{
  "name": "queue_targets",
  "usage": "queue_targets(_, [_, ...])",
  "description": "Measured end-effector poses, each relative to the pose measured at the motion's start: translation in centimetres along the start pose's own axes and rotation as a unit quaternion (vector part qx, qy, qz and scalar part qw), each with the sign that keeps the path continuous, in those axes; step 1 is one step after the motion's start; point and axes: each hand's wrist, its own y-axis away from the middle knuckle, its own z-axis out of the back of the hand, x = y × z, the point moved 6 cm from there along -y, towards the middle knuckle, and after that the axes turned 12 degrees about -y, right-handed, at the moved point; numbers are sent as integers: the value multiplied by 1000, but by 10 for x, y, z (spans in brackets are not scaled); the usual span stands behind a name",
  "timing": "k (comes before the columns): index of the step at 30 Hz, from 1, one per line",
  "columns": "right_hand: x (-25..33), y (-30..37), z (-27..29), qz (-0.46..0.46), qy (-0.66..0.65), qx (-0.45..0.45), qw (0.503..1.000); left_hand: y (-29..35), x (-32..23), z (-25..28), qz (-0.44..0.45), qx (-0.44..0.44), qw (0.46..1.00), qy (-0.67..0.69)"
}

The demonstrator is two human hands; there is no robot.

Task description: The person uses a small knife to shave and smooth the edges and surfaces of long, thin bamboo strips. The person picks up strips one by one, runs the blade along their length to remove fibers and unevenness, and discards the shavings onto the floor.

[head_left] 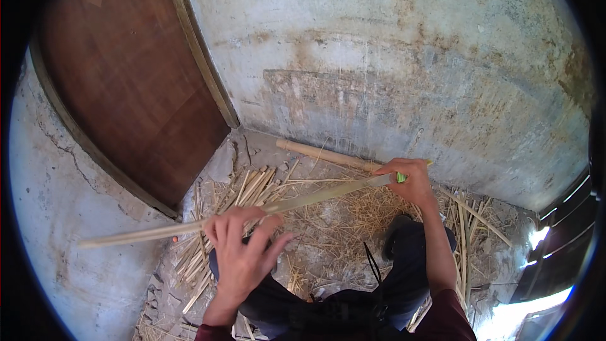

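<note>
A long, pale bamboo strip stretches across the view, its far left end over the wall's foot and its other end at my right hand. That hand is closed around the end of the strip. Something bright green shows between its fingers, and a yellow tip sticks out behind the knuckles; I cannot make out what these belong to. My left hand is open with fingers spread, right by the strip's middle and partly covering it. Whether the fingertips touch the strip is hard to tell.
Split bamboo sticks lie piled at left, more sticks at right. A thick bamboo pole lies along the stained wall. Shavings cover the floor between my legs. A brown door stands at upper left.
</note>
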Motion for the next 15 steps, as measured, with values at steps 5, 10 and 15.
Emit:
queue_targets(5, [12,-11,16,-4,22,41,999,16,28,-35,5,149,988,-36])
queue_targets(10, [44,-15,28,-55,130,34,989,42,24,-74,0,301,951,78])
queue_targets(15, [107,9,24,-53,21,-68,996,53,21,-96,49,320,926,197])
